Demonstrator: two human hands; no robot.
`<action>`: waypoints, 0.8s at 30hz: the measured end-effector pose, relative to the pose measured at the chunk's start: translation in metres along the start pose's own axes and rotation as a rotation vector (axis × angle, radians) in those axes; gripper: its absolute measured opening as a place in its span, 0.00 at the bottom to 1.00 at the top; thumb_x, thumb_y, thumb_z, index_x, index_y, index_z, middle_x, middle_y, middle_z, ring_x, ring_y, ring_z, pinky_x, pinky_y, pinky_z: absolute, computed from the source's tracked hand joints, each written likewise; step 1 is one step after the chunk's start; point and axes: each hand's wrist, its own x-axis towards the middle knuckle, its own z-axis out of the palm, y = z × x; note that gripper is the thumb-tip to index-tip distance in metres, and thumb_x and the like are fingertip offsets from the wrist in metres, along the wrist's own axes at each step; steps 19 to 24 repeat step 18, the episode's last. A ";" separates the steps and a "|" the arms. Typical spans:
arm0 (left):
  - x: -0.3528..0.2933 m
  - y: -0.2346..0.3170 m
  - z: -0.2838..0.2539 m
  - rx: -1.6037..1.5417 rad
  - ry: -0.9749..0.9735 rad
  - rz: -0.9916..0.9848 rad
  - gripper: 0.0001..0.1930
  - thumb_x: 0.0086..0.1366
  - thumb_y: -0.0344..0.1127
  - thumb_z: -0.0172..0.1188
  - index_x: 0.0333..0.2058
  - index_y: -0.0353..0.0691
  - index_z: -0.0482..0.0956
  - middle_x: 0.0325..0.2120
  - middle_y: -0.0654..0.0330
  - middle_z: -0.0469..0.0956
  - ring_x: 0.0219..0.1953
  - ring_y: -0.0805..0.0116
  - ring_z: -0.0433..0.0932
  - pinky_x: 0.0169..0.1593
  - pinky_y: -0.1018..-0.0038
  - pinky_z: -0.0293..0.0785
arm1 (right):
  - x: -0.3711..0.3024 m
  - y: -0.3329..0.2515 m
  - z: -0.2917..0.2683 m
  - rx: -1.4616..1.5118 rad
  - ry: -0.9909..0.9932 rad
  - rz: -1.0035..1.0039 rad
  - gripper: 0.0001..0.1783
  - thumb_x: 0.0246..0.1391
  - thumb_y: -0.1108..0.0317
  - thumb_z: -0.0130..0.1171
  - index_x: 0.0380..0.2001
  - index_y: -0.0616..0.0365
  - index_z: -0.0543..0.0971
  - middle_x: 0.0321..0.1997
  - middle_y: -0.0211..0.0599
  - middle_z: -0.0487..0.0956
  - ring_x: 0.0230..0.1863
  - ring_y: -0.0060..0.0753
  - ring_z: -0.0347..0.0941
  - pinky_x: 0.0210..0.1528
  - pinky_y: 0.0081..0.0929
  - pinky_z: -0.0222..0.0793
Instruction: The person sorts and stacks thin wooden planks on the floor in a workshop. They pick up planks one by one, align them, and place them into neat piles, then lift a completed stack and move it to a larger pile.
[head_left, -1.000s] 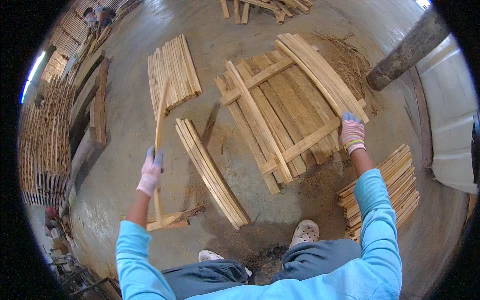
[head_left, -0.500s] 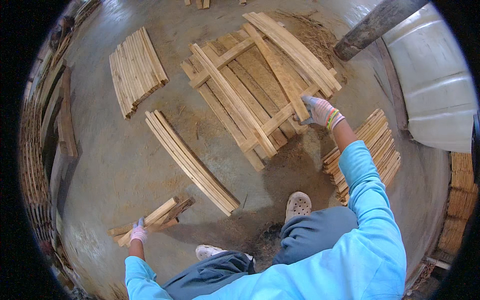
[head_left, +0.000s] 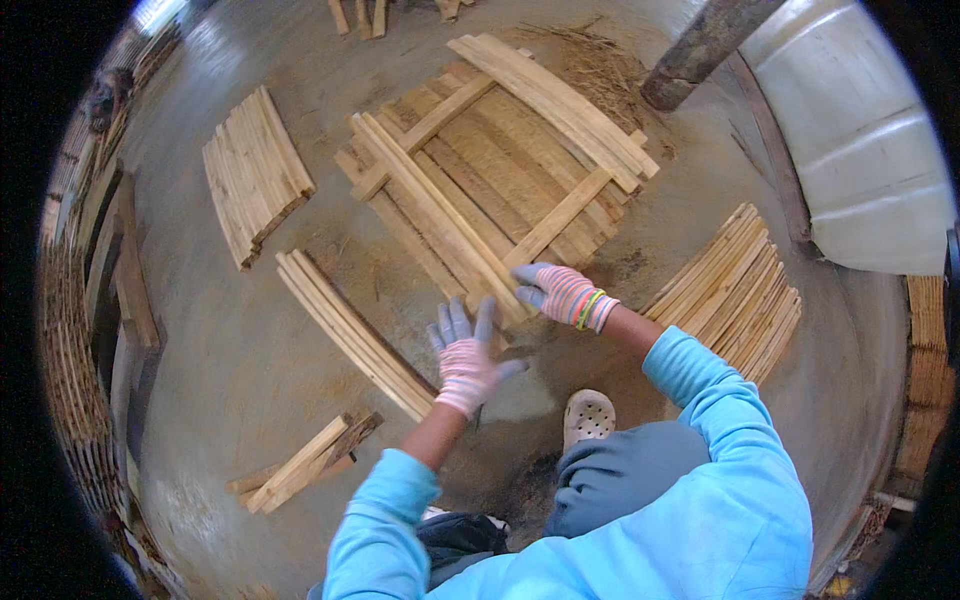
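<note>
A low stack of wooden planks lies on the floor ahead, with wide boards at the bottom and crosspieces over them. Along its left side, narrow wooden planks lie side by side across the crosspieces. My right hand, in a striped glove with grey fingertips, is closed on the near end of one of these planks. Just left of that end, my left hand is open, its gloved fingers spread and holding nothing. More planks lie along the stack's right side.
Sets of narrow sticks lie at far left, left of centre and right. Short wood pieces lie at lower left. A round post and pale sheeting stand at the right. My shoe is close by.
My right hand has moved left and nearer; the slanting plank now lies along the stack's left side. My left hand has released the short wood pieces and come over to the stack.
</note>
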 end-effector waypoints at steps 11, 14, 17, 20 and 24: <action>0.054 0.006 0.013 -0.305 0.180 0.024 0.57 0.46 0.61 0.74 0.69 0.44 0.56 0.69 0.38 0.53 0.70 0.36 0.52 0.71 0.44 0.47 | 0.060 0.135 -0.143 -0.861 0.196 0.588 0.30 0.63 0.64 0.46 0.70 0.45 0.62 0.71 0.52 0.65 0.67 0.54 0.67 0.65 0.49 0.65; 0.081 0.004 0.008 -0.475 0.312 -0.118 0.60 0.48 0.63 0.73 0.72 0.44 0.49 0.70 0.39 0.51 0.71 0.36 0.50 0.72 0.48 0.47 | 0.046 0.153 -0.133 -0.438 0.307 0.464 0.34 0.56 0.63 0.59 0.67 0.51 0.67 0.68 0.51 0.69 0.62 0.52 0.72 0.62 0.46 0.69; 0.128 0.013 0.001 -0.494 0.345 -0.324 0.61 0.52 0.63 0.71 0.74 0.48 0.40 0.72 0.41 0.48 0.73 0.38 0.46 0.74 0.50 0.44 | 0.049 0.169 -0.115 0.618 0.161 0.612 0.43 0.44 0.62 0.72 0.66 0.49 0.69 0.66 0.49 0.72 0.57 0.53 0.76 0.59 0.48 0.72; 0.143 0.017 -0.003 -0.475 0.332 -0.395 0.61 0.54 0.62 0.70 0.74 0.48 0.37 0.72 0.42 0.47 0.74 0.38 0.44 0.74 0.50 0.43 | 0.050 0.177 -0.115 0.619 0.151 0.559 0.43 0.44 0.62 0.72 0.66 0.49 0.69 0.66 0.49 0.72 0.57 0.53 0.76 0.59 0.48 0.72; 0.143 0.017 -0.003 -0.475 0.332 -0.395 0.61 0.54 0.62 0.70 0.74 0.48 0.37 0.72 0.42 0.47 0.74 0.38 0.44 0.74 0.50 0.43 | 0.050 0.177 -0.115 0.619 0.151 0.559 0.43 0.44 0.62 0.72 0.66 0.49 0.69 0.66 0.49 0.72 0.57 0.53 0.76 0.59 0.48 0.72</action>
